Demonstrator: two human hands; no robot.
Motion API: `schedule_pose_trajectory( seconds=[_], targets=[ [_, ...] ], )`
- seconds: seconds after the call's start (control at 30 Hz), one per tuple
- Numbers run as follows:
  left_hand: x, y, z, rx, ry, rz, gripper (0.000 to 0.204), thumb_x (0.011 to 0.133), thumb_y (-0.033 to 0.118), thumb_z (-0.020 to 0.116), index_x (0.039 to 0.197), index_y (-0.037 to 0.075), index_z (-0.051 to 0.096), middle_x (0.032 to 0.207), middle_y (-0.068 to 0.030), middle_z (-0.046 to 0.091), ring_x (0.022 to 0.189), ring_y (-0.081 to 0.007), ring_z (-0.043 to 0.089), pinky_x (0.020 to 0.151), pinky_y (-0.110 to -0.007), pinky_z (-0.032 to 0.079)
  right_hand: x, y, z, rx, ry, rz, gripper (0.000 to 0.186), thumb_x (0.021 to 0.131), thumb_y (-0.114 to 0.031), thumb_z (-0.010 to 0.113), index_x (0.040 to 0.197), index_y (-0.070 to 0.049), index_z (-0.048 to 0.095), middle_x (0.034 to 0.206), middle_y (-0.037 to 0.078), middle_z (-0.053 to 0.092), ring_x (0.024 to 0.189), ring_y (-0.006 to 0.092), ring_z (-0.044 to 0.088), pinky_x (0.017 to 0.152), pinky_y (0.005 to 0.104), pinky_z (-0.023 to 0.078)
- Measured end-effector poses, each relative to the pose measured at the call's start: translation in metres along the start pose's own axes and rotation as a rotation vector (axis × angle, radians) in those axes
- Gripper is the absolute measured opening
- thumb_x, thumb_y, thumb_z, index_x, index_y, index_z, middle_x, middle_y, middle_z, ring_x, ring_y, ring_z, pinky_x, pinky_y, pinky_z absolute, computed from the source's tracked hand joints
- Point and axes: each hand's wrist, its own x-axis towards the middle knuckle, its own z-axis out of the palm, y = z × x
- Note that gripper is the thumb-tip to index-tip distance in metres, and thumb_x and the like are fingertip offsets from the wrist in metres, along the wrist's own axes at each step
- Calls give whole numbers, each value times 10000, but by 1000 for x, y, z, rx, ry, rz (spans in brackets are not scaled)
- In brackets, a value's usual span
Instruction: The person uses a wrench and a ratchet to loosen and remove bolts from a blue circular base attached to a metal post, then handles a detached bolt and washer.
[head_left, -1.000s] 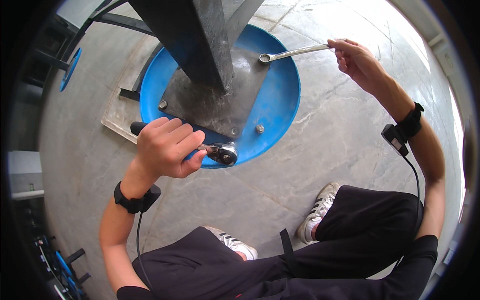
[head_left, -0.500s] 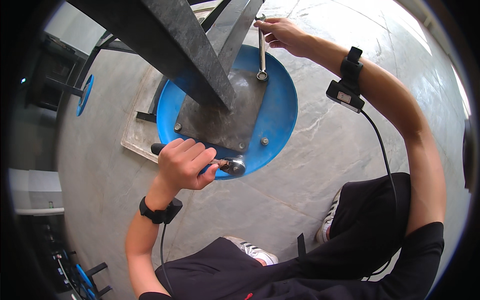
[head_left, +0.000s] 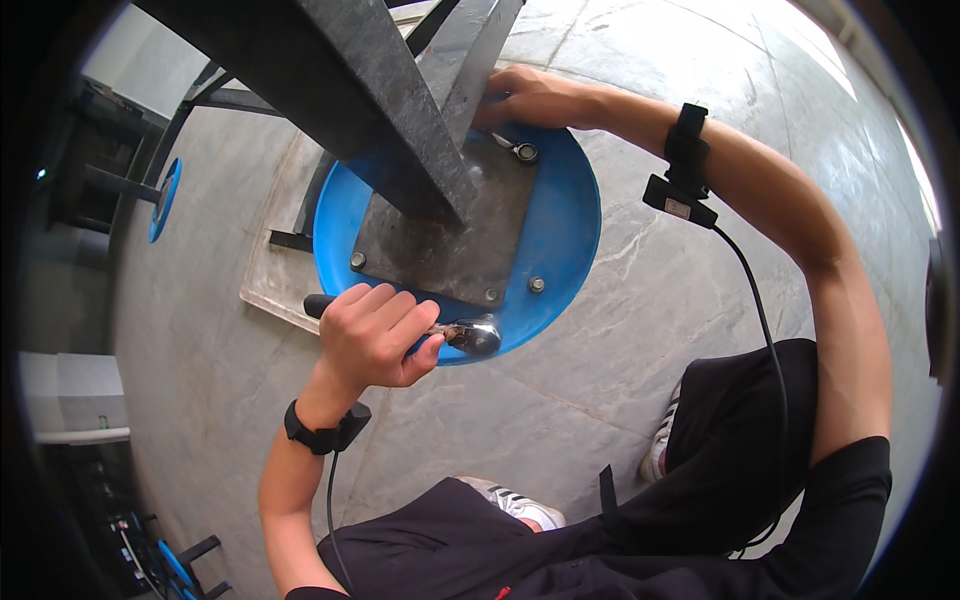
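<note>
My left hand (head_left: 378,333) is closed round a ratchet wrench (head_left: 477,336), whose chrome head is over the near rim of a blue disc (head_left: 560,235). On the disc lies a dark steel base plate (head_left: 430,262), with a square steel post (head_left: 405,150) rising from it. The ring end of a combination wrench (head_left: 525,153) sits at the plate's far right corner. My right hand (head_left: 535,98) is closed at its other end; the slanted brace and shadow partly hide the fingers. Bolts show at the plate's left corner (head_left: 358,260) and on the disc to the right (head_left: 537,284).
A slanted steel brace (head_left: 478,65) joins the post beside my right hand. Under the disc's left side lies a pale board (head_left: 268,265) on the grey floor (head_left: 690,290). Another blue disc (head_left: 166,200) stands at far left. Cables hang from both wrist straps.
My right hand has moved left and nearer, swinging the combination wrench's shaft leftward behind the brace while its ring end stays at the corner. The left hand and ratchet have hardly moved.
</note>
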Motion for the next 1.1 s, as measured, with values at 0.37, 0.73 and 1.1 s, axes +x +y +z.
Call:
schedule_pose_trajectory(
  seconds=[0.37,0.73,1.1],
  targets=[
    [0,1,-1,-2,18,11,261,884,292,522,746,94,621,553,-5,437,473,-188,443,457,-332,316,-11,-8,7,-246,89,-201,290,889,-300,579,1093,-161,731,1332,125,503,1290,335,377,1124,433,268],
    [0,3,-1,-5,9,2,275,893,299,516,743,92,617,559,-20,446,481,-200,451,459,-337,320,8,1,19,-283,177,-96,440,811,-449,627,925,-43,753,804,114,715,789,235,690,744,340,532],
    [0,1,-1,0,-4,-4,284,894,307,522,745,87,623,564,-26,464,486,-203,463,464,-339,320,11,5,23,-398,249,-207,454,851,-500,608,993,-93,749,1051,120,693,1098,280,604,962,431,436]
  ],
)
